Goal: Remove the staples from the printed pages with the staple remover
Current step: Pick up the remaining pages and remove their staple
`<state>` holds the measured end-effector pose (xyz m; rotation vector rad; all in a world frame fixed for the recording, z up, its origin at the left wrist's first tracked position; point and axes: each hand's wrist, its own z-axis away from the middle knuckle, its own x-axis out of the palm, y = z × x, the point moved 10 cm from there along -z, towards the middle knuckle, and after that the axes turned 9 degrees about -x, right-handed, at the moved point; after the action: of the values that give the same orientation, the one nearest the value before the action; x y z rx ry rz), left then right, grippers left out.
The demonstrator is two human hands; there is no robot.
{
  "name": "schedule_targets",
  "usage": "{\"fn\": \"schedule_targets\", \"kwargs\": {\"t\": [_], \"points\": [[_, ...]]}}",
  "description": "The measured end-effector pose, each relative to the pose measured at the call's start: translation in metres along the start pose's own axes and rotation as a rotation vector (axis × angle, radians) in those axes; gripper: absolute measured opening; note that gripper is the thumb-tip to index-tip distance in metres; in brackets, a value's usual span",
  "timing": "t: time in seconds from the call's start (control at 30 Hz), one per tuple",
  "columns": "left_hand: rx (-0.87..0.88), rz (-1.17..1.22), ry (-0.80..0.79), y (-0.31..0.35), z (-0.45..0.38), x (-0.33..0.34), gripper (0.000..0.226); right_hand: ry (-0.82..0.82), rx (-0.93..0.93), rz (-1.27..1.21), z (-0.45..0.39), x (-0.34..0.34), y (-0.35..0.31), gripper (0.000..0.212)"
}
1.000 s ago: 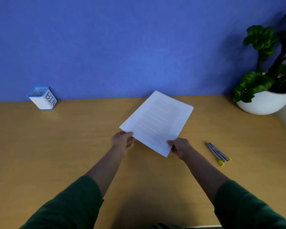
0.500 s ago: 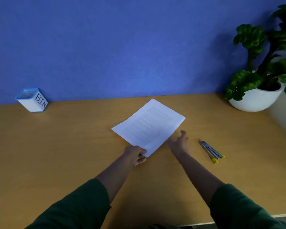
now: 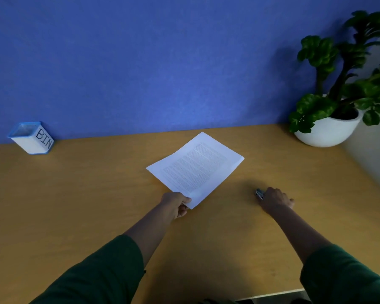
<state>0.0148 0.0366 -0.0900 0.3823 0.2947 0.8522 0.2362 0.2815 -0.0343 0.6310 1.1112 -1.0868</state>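
Pages: we see the white stapled printed pages (image 3: 195, 170) lying flat and askew on the tan wooden desk (image 3: 75, 205), near its middle.
Left hand: our left hand (image 3: 176, 204) pinches the near corner of the pages between thumb and fingers.
Right hand: our right hand (image 3: 274, 199) lies over the grey metal staple remover (image 3: 258, 193), well to the right of the pages; only the tool's far tip shows, and we cannot tell whether the fingers have closed round it.
Staples: too small to make out, so we cannot say which corner they sit in.
Risk, tool: we judge the slim remover could skid on the smooth desk if we grab it carelessly.
Risk, paper: a loose one-corner pinch may let the sheets slide or tear when the remover pries.
Risk, staples: freed staples could scatter across the desk.
Bin: the small white box with a blue rim marked "BIN" (image 3: 32, 137) stands far left by the blue wall; its contents are not visible.
Pot: the round white pot (image 3: 327, 132) at far right holds a green leafy plant (image 3: 338, 80).
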Motion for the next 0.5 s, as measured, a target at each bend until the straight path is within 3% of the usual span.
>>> {"fn": "schedule_targets", "kwargs": {"t": [0.1, 0.23, 0.3, 0.4, 0.5], "points": [[-0.002, 0.002, 0.004, 0.0, -0.001, -0.001, 0.019, -0.083, -0.082, -0.338, 0.008, 0.006, -0.034, 0.034], [0.011, -0.009, 0.002, -0.001, -0.003, -0.004, 0.02, -0.371, -0.006, -1.348, 0.034, 0.024, -0.093, 0.022], [0.026, -0.02, 0.002, 0.0, -0.003, -0.006, 0.019, -0.425, -0.053, -1.466, 0.04, 0.022, -0.115, 0.015], [0.055, -0.029, 0.003, 0.004, -0.004, -0.011, 0.022, -0.355, -0.147, -1.496, 0.04, 0.012, -0.134, 0.012], [0.054, -0.026, -0.021, 0.006, -0.003, -0.012, 0.023, -0.35, -0.119, -1.701, 0.041, 0.011, -0.139, 0.014]]}}
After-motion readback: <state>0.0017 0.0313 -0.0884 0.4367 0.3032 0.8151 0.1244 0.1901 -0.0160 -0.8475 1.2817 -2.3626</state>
